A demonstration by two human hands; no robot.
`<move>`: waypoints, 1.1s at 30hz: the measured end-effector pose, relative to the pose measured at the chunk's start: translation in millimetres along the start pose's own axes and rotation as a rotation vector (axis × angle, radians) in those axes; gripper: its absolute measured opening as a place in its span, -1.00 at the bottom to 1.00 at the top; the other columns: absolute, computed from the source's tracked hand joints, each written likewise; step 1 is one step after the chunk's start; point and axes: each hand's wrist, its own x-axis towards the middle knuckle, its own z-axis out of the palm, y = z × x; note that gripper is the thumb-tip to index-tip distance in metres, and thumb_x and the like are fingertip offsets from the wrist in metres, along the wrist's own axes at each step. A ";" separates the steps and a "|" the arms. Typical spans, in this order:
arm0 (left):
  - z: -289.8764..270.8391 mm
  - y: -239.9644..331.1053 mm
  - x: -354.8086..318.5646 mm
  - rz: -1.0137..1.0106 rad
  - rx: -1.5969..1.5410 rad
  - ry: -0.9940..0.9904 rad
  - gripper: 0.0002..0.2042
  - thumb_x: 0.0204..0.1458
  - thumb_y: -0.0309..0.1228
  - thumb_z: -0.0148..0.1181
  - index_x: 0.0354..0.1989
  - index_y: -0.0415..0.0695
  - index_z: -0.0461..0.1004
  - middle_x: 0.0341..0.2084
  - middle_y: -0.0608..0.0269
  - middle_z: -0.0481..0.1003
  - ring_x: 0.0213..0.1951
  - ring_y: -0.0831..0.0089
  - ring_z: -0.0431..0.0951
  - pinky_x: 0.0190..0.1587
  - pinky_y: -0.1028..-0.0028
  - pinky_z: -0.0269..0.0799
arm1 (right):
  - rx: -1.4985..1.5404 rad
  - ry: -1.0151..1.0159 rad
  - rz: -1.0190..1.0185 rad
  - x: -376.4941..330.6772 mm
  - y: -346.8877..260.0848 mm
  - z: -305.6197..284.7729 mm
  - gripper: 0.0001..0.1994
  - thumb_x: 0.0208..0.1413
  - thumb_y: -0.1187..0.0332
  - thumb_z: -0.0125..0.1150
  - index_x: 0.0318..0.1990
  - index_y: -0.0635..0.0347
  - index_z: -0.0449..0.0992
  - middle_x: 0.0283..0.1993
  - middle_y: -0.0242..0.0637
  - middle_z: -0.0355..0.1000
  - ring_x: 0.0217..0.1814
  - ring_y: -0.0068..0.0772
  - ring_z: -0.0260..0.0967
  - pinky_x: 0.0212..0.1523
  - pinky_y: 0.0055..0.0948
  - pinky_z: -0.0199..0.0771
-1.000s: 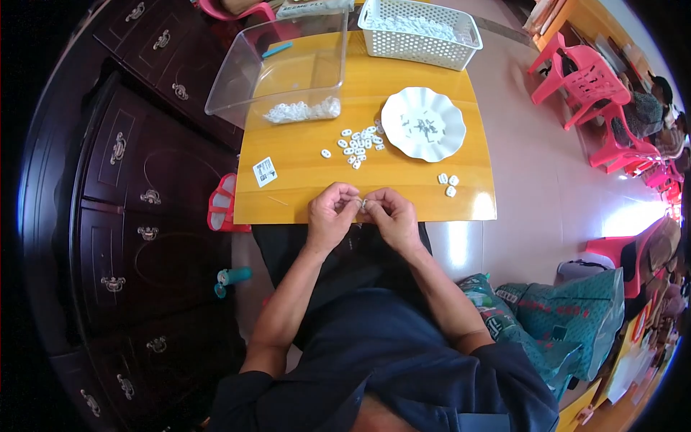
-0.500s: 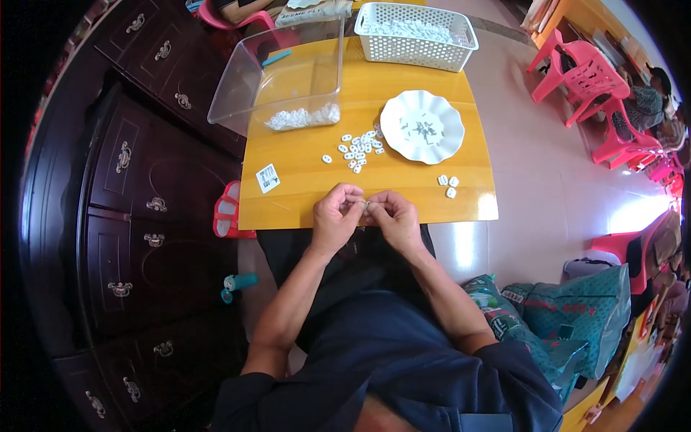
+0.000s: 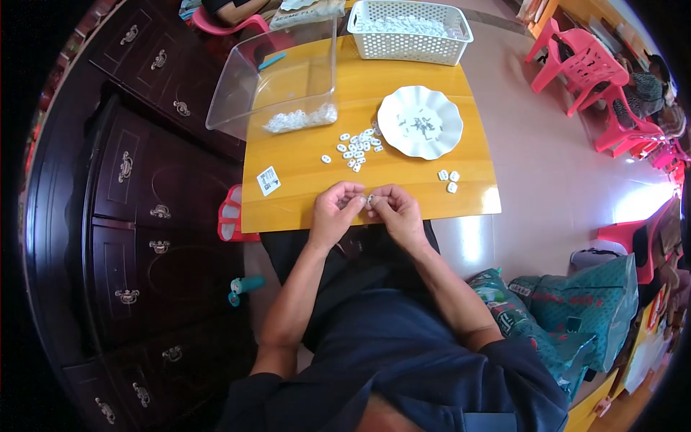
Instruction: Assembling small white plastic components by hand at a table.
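Dark wooden cabinet [image 3: 183, 281] along the left side, with ornate metal handles. Yellow wood-grain table [image 3: 295, 205] at centre, just beyond the lap. Plump teal bags [image 3: 579, 309] on the floor at lower right, near the right arm. Clear plastic bin [image 3: 288, 104] at the table's far left, with a pale heap [image 3: 299, 120] gathered at its near end. White perforated basket [image 3: 410, 52] at the far edge, filled with small pale items. White scalloped dish [image 3: 403, 144] right of centre, upright. Left hand [image 3: 337, 209] and right hand [image 3: 397, 212] at the near edge, fingertips nearly meeting. Grip of both closed on a small white piece [image 3: 370, 199], in between thumbs and forefingers, above the table's near edge; mostly covered by fingers, exact form impossible to tell. White printed card [image 3: 268, 181] to the left of the hands, flat. Slim blue strip [image 3: 272, 60] at the bin's far end. Loose cluster of white two-holed pieces [image 3: 352, 147] just left of the dish. Three white pieces [image 3: 452, 187] close together near the right edge. Dark slivers [image 3: 423, 128] scattered inside the dish.
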 end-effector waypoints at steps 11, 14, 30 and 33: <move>3.1 1.3 -5.8 0.060 0.220 0.069 -0.94 0.12 -0.57 0.25 -0.34 -0.32 0.58 -0.49 0.26 0.62 -0.44 0.58 0.59 -0.32 0.53 0.52 | -0.100 0.000 -0.010 -1.4 4.1 4.5 -0.92 0.32 0.47 0.17 -0.16 0.30 0.50 -0.28 -0.39 0.54 -0.30 -0.66 0.49 -0.21 -0.64 0.56; 0.9 -0.9 -6.0 0.055 0.266 0.069 -0.93 0.11 -0.55 0.26 -0.33 -0.33 0.58 -0.50 0.23 0.62 -0.43 0.57 0.59 -0.32 0.53 0.51 | -0.065 0.007 -0.026 -2.9 4.5 5.4 -0.94 0.31 0.51 0.15 -0.17 0.33 0.49 -0.33 -0.37 0.53 -0.31 -0.61 0.50 -0.25 -0.60 0.57; -60.7 -0.1 65.8 0.144 0.948 0.282 -0.70 0.06 -0.35 0.31 -0.04 -0.18 0.60 -0.37 0.09 0.57 -0.30 0.08 0.59 -0.19 0.20 0.51 | -0.017 0.017 -0.009 -0.9 -0.8 -0.6 -0.90 0.36 0.42 0.13 -0.10 0.25 0.47 -0.26 -0.38 0.57 -0.29 -0.66 0.48 -0.21 -0.66 0.50; -60.2 -5.1 70.5 0.153 1.080 0.305 -0.75 0.08 -0.33 0.28 -0.10 -0.15 0.60 -0.34 0.06 0.56 -0.23 0.05 0.58 -0.17 0.16 0.50 | -0.007 -0.002 -0.020 -2.0 -0.2 -3.2 -0.89 0.36 0.41 0.13 -0.08 0.25 0.47 -0.26 -0.38 0.57 -0.29 -0.66 0.48 -0.22 -0.66 0.50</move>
